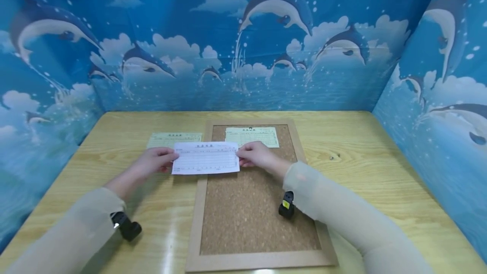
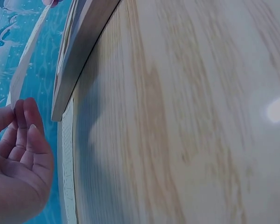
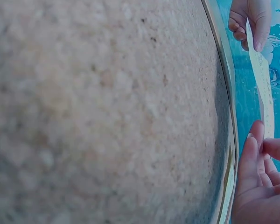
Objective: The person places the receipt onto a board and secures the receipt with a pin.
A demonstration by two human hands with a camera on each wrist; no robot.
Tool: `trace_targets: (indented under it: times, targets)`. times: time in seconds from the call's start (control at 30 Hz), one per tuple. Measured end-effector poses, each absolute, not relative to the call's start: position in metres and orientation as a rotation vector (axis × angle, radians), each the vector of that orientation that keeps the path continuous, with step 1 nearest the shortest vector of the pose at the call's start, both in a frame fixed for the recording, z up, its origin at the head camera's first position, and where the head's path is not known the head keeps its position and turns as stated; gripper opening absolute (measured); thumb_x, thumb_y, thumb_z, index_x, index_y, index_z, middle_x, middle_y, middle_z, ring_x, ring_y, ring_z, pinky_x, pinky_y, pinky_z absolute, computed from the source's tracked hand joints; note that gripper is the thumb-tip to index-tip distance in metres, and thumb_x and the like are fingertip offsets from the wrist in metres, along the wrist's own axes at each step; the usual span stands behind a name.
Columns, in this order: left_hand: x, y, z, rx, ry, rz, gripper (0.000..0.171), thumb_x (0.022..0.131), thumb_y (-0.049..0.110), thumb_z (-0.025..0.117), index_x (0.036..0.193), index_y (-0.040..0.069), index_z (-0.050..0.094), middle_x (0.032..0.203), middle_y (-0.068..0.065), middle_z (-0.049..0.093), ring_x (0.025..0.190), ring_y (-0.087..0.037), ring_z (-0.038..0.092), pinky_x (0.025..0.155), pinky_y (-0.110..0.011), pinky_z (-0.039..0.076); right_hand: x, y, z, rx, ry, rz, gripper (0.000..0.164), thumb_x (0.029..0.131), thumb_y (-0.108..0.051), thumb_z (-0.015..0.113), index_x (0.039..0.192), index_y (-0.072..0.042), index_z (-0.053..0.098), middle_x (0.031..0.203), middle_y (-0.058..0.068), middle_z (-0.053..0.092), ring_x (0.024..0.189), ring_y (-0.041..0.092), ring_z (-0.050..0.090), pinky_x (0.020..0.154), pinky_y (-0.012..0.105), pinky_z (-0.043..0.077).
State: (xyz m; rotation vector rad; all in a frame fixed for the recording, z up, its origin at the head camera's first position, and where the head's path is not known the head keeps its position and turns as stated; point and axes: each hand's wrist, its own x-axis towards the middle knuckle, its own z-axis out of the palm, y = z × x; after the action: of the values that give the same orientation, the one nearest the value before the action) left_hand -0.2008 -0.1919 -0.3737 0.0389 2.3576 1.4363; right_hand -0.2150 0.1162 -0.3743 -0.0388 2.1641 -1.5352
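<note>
A white printed form [image 1: 206,158] is stretched between both hands over the left side of the corkboard [image 1: 258,210]. My left hand [image 1: 155,159] pinches its left edge between thumb and fingers, and my right hand [image 1: 257,154] pinches the right edge. Both wrist views show the form raised above the surface, as a thin strip [image 2: 25,60] in the left one. A pale green form [image 1: 262,137] is pinned at the top of the board by a dark pushpin [image 1: 250,129]. Another pale green form [image 1: 163,139] lies on the table, partly covered by the white one.
The wood-framed corkboard lies flat on the wooden table [image 1: 361,172]. Some small pins [image 1: 335,157] lie to its right. A dolphin-print curtain [image 1: 228,79] encloses the table at the back and sides. Each forearm carries a black wrist camera [image 1: 287,205].
</note>
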Motion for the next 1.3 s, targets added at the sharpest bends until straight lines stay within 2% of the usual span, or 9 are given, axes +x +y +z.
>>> trace_targets:
  times: [0.27,0.43,0.87,1.3]
  targets:
    - [-0.204,-0.189,-0.376,0.116,2.330,1.459,0.038,0.092,0.030,0.059,0.104,-0.006,0.060,0.093,-0.007,0.065,0.081,-0.012,0.060,0.067,-0.028,0.049,-0.215,0.125,-0.375,-0.025,2.167,-1.550,0.020,0.093,-0.010,0.056,0.101,0.007,0.064,0.080,0.009,0.064,0.065,0.010,0.060,0.065,0.025,0.053]
    - [-0.205,-0.180,-0.380,0.039,2.349,1.418,0.036,0.094,0.027,0.057,0.111,-0.005,0.060,0.102,-0.010,0.064,0.086,-0.014,0.059,0.071,-0.029,0.049,-0.213,0.131,-0.377,-0.004,2.170,-1.557,0.022,0.093,-0.010,0.056,0.104,0.007,0.064,0.084,0.010,0.064,0.067,0.010,0.060,0.066,0.025,0.053]
    - [-0.207,-0.165,-0.381,0.042,2.343,1.435,0.030,0.095,0.019,0.054,0.110,-0.007,0.060,0.095,-0.008,0.064,0.081,-0.012,0.058,0.069,-0.028,0.049,-0.212,0.145,-0.378,0.014,2.179,-1.571,0.024,0.094,-0.010,0.055,0.107,0.008,0.062,0.082,0.008,0.063,0.067,0.010,0.060,0.065,0.023,0.052]
    - [-0.210,-0.157,-0.387,-0.003,2.347,1.402,0.032,0.095,0.025,0.056,0.110,-0.002,0.061,0.095,-0.006,0.063,0.082,-0.014,0.055,0.070,-0.027,0.048,-0.212,0.153,-0.383,0.005,2.181,-1.548,0.026,0.094,-0.011,0.055,0.110,0.009,0.060,0.084,0.009,0.063,0.068,0.011,0.060,0.067,0.023,0.052]
